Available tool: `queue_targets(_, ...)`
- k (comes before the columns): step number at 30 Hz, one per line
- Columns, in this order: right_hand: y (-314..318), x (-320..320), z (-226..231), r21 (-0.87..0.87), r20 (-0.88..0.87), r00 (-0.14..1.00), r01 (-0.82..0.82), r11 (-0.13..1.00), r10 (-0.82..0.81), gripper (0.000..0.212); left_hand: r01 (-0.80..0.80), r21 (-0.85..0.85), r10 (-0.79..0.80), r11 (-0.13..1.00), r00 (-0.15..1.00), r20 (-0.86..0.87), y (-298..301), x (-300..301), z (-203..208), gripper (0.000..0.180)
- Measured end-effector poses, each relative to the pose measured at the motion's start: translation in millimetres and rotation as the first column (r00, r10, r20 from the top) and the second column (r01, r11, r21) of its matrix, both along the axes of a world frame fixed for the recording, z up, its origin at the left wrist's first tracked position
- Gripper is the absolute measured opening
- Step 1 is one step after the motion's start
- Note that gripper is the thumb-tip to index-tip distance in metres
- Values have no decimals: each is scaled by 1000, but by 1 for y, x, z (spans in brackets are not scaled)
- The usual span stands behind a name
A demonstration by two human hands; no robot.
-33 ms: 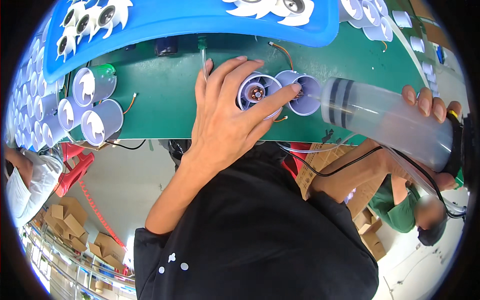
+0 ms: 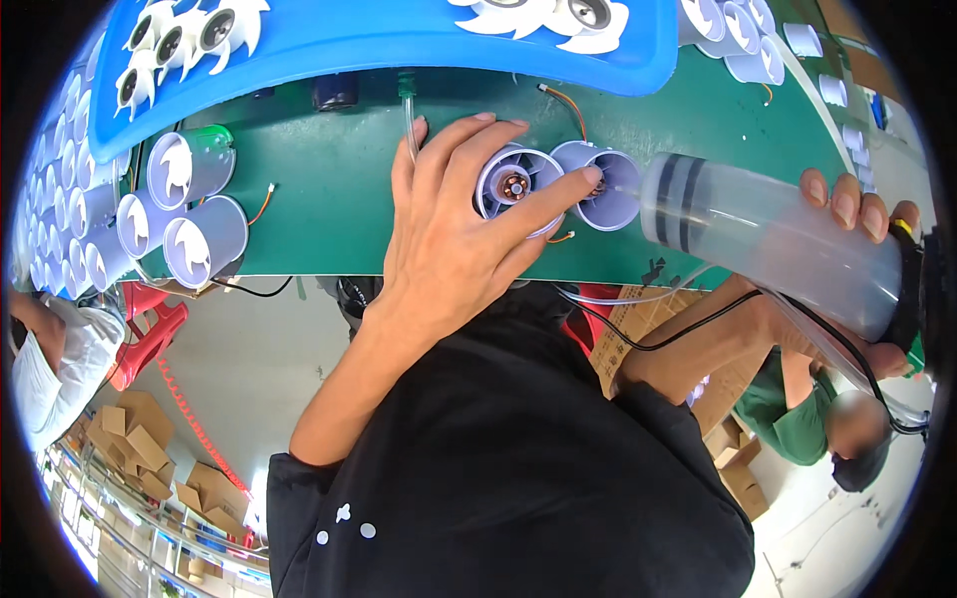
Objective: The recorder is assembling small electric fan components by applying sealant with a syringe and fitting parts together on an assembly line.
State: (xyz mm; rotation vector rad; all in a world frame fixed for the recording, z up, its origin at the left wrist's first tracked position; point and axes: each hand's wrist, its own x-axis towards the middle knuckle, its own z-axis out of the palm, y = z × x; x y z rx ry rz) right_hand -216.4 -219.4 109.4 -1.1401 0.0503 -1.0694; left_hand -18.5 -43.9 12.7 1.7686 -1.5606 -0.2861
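Observation:
My left hand (image 2: pixel 439 209) curls around a lavender cylindrical housing (image 2: pixel 551 164) on the green table. Copper windings of a motor stator (image 2: pixel 513 187) show in its middle. The thumb of that hand stretches across to the mouth of a second lavender housing (image 2: pixel 620 211) standing right beside it. My right hand (image 2: pixel 847 204) is closed around a big translucent dispensing syringe (image 2: pixel 768 239), held tilted on its side with two dark bands near its front. Its tip points into the second housing; the thumb partly hides that housing's centre. Thin wires with small white connectors (image 2: pixel 543 88) lie near the housings.
A blue tray (image 2: pixel 399 50) with white finned fan wheels (image 2: pixel 214 32) spans the far side. More lavender housings (image 2: pixel 204 239) crowd the left, others the far right. A clear tube (image 2: pixel 409 115) rises beside my left hand. Black cable (image 2: pixel 688 339) loops below the syringe. People sit at both sides.

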Motion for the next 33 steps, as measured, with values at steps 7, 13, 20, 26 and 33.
queue_targets(7, -6, -1, -3, -42, -61, 998, -22, 999, 20, 101, -25, -2, 25, 1000, 1000, 10, 0, 0, 0, 52)
queue_targets(13, -8, -6, 0, -85, -85, 994, -71, 994, 63, 105, -26, -20, 26, 999, 1000, 11, -3, -3, -1, 52)
queue_targets(20, -4, -2, -6, -69, -68, 996, -67, 995, 62, 113, -40, 14, 39, 999, 998, 46, 1, -4, -2, 52)
queue_targets(26, 4, 4, 2, -32, -27, 1000, 9, 999, -9, 110, -26, 0, 26, 1000, 998, 49, 2, 0, 0, 54)
queue_targets(33, 2, -75, 54, -9, 87, 931, 358, 934, -356, 86, -69, -91, 62, 993, 995, -80, 15, 16, -4, 88)
